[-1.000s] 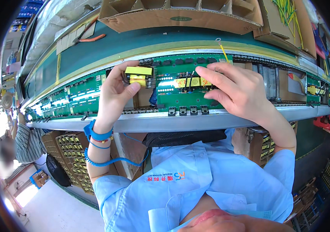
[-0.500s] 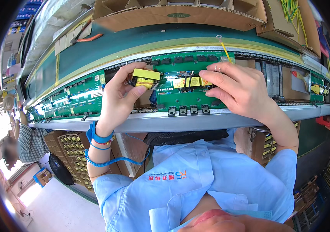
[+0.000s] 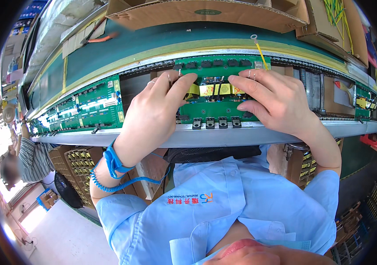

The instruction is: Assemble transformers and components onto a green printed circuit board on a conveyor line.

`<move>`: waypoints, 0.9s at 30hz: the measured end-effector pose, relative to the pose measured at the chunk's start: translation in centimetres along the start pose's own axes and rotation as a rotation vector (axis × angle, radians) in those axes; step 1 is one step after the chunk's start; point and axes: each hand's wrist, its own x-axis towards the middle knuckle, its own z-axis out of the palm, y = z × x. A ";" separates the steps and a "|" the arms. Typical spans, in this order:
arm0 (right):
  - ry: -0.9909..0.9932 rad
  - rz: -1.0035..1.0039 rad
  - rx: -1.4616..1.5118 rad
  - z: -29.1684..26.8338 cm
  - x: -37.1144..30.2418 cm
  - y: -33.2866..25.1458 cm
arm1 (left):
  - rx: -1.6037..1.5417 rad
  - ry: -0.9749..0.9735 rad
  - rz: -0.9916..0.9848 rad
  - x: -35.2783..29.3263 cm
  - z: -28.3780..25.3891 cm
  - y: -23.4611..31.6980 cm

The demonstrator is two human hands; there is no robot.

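Observation:
A green circuit board (image 3: 204, 112) lies across the rail in front of me, with a yellow-wrapped transformer (image 3: 215, 90) at its middle. My left hand (image 3: 155, 108) bends over the board's left side, its fingers closed around another yellow transformer (image 3: 193, 90) set down against the board; its pins are hidden. On the right, my right hand (image 3: 276, 99) has its index finger and thumb around a third yellow transformer (image 3: 237, 90), mostly covered by the fingers. A yellow wire (image 3: 259, 52) with a ring terminal rises from the board's far right corner.
More green boards stand along the conveyor rail (image 3: 153, 140) to the left (image 3: 98, 104) and right (image 3: 361, 102). Behind are a divided cardboard box (image 3: 241, 17), a box of yellow-green wires (image 3: 336, 20) and orange-handled pliers (image 3: 102, 39). A coiled blue cord (image 3: 131, 182) hangs from my left wrist.
My left hand has moved right and turned palm down, bringing the transformer it held in the air onto the board's left side. My right hand has barely moved.

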 end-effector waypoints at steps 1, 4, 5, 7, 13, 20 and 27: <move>0.000 0.000 -0.016 0.0 -0.1 0.0 | 0.003 -0.024 -0.010 0.2 -0.1 0.0; -0.013 0.008 -0.024 0.0 -0.1 -0.1 | 0.035 -0.078 -0.035 0.8 -0.2 0.3; -0.015 0.009 -0.024 0.1 -0.1 -0.1 | 0.065 -0.107 -0.049 1.0 -0.2 0.3; -0.002 -0.001 -0.034 0.1 -0.1 -0.1 | 0.073 -0.150 -0.044 1.5 -0.5 0.5; -0.002 0.022 -0.050 0.3 -0.2 -0.4 | 0.128 -0.137 0.065 1.0 -0.1 0.3; 0.014 0.025 -0.032 0.4 -0.2 -0.4 | 0.135 0.000 0.041 0.0 1.0 0.4; 0.072 0.013 -0.168 -3.4 -1.1 -1.3 | 0.015 0.026 0.068 0.5 1.2 1.1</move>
